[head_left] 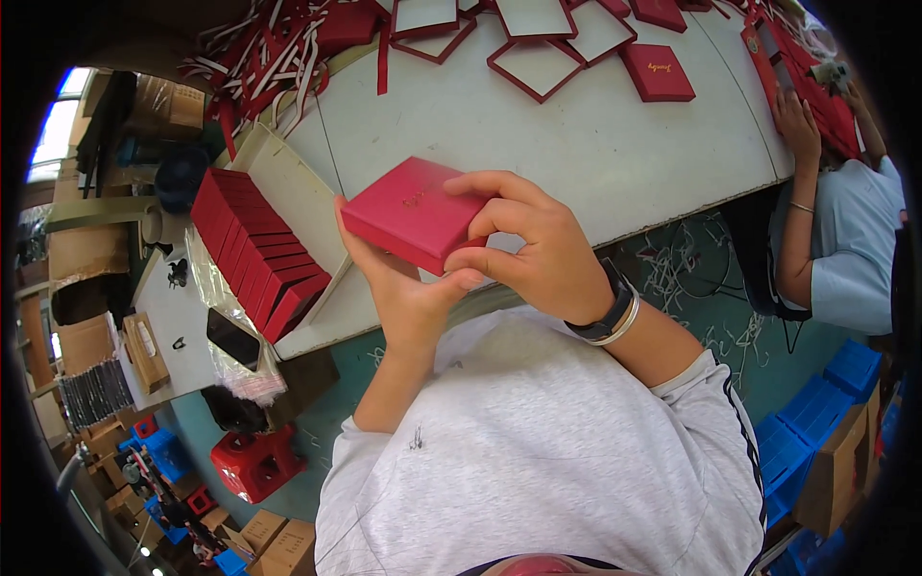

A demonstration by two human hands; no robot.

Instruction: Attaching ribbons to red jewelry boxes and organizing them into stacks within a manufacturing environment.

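Observation:
Between my two hands is a closed, square red gift box with small gold lettering on its lid, raised in front of me near the table's edge. My left hand supports it from below and along its left side, with the thumb by the near corner. My right hand grips the right side, its fingers curled over the lid and its thumb at the near corner. On the wrist above that hand are a black band and a bangle. To the left, a row of similar red boxes stands in a pale tray.
Open box parts with white insides and a closed red box lie at the table's far side. Red and white ribbons heap at the far left. A phone lies left. At right, a person handles red material.

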